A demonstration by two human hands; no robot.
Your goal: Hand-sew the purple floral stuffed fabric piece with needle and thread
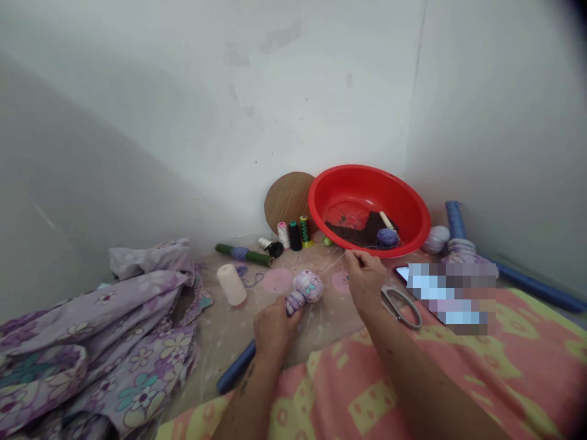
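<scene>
A floral cloth ball (307,287) is gripped at its neck by the left hand (274,329), fingers closed; a fine thread (334,266) is pinched between the right hand's (364,284) fingertips, wrist raised.

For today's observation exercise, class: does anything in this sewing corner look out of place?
The cream thread cone stands out. It lies tipped over near the left hand, while the smaller thread spools by the wall stand upright, so it looks knocked over.
</scene>
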